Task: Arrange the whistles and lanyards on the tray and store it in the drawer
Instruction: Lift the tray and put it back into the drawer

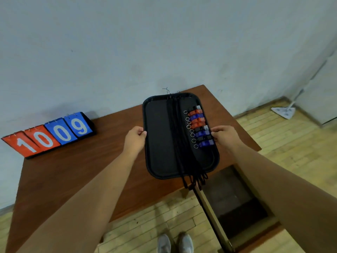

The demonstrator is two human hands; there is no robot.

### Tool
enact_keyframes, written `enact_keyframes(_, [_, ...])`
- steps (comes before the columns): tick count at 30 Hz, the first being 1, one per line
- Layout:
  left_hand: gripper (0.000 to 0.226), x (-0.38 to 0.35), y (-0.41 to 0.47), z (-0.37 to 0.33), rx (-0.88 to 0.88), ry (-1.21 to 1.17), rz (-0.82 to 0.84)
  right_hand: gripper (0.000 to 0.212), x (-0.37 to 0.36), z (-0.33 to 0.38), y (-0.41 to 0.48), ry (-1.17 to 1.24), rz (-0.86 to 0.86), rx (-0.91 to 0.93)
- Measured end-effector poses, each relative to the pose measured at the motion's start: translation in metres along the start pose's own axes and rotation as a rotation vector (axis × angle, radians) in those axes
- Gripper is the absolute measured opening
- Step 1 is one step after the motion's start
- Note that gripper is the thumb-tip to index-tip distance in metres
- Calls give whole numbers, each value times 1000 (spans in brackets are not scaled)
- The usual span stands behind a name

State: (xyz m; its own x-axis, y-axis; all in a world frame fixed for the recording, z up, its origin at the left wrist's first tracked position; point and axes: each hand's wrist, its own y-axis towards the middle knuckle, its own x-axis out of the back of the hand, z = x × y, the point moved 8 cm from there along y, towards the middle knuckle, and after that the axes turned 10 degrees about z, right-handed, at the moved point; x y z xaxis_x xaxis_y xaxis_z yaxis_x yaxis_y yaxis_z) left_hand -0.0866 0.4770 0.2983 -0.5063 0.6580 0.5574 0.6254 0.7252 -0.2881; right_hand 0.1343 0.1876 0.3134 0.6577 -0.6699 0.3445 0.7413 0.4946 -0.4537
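A black tray [158, 143] is over the right part of the brown table. My left hand [134, 137] grips its left rim and my right hand [225, 136] grips its right rim. Several whistles [199, 127], orange, blue and black with metal rings, lie in a row along the tray's right side. Black lanyards [177, 139] run lengthwise down the tray's middle, and their ends hang over the near rim. Below the tray's near right corner an open drawer [235, 196] sticks out of the table, dark inside.
A flip scoreboard [49, 134] reading 1009 stands at the table's back left by the wall. A white mop [284, 111] leans at the far right on the wooden floor. My shoes [175, 243] show below the table [82, 170] edge.
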Motion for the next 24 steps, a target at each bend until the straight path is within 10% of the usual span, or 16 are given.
enact_keyframes(24, [23, -189, -17, -85, -69, 7, 172, 19, 166, -116, -18, 164, -166, -90])
